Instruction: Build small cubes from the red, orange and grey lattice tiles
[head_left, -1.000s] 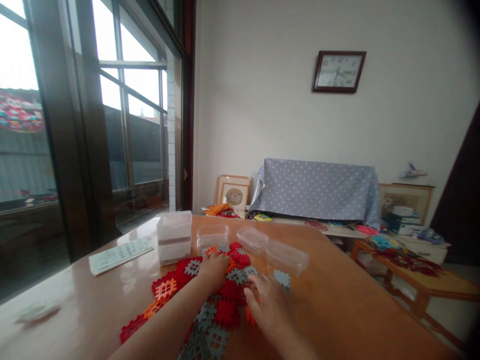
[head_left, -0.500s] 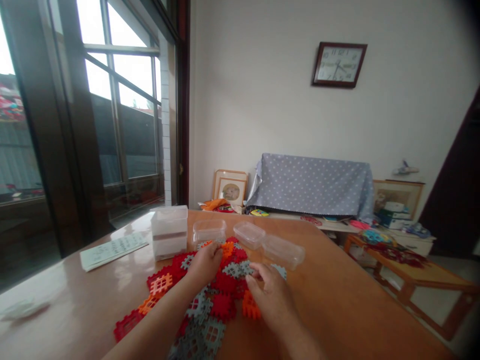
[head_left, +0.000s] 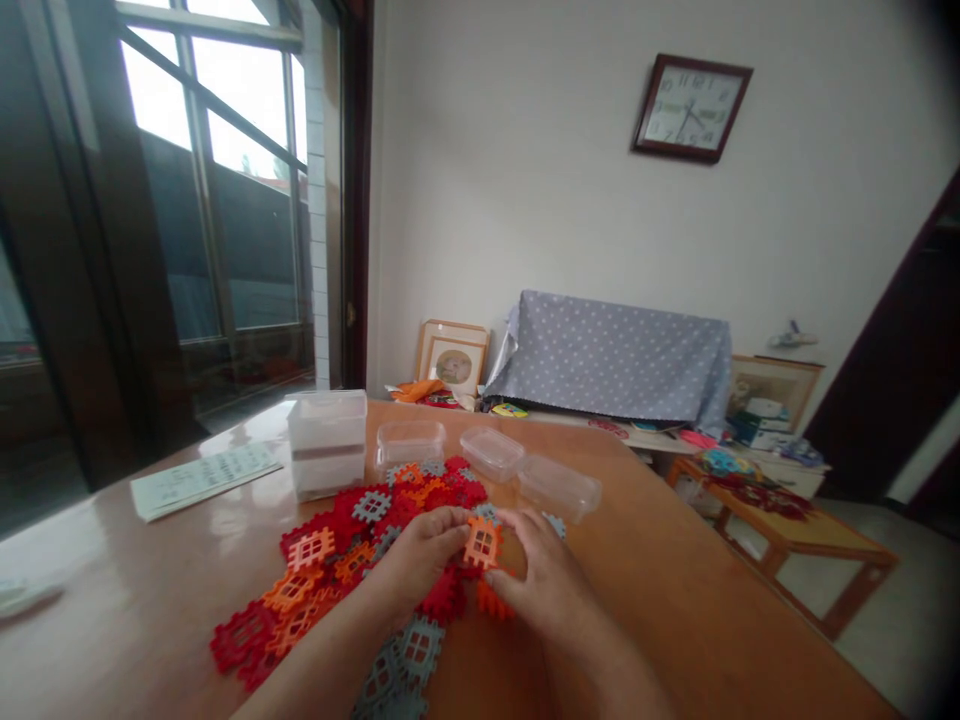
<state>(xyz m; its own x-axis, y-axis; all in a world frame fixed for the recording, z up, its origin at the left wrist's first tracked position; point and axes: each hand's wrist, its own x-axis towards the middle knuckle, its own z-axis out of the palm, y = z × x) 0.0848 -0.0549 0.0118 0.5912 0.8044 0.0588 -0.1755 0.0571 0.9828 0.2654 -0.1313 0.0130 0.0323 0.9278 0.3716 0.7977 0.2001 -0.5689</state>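
Between my two hands an orange square building piece (head_left: 482,542) with a window grid and notched edges is held up over the pile. My left hand (head_left: 431,555) pinches its left side. My right hand (head_left: 544,570) has thumb and fingers closed around its right side. Below and around them spreads a heap of interlocking plastic pieces: red ones (head_left: 244,632), orange ones (head_left: 298,590) and grey ones (head_left: 420,648). Another orange piece (head_left: 493,600) lies under my right hand. My forearms hide part of the heap.
Behind the heap stand a stacked clear container (head_left: 328,445) and several shallow clear boxes, one (head_left: 561,485) at the right. A printed paper (head_left: 206,480) lies on the left of the wooden table (head_left: 675,610). A small low table (head_left: 817,545) stands to the right.
My left hand has drawn back from the far side of the heap and now holds an orange piece. My right hand has closed on it too. The view has tilted slightly.
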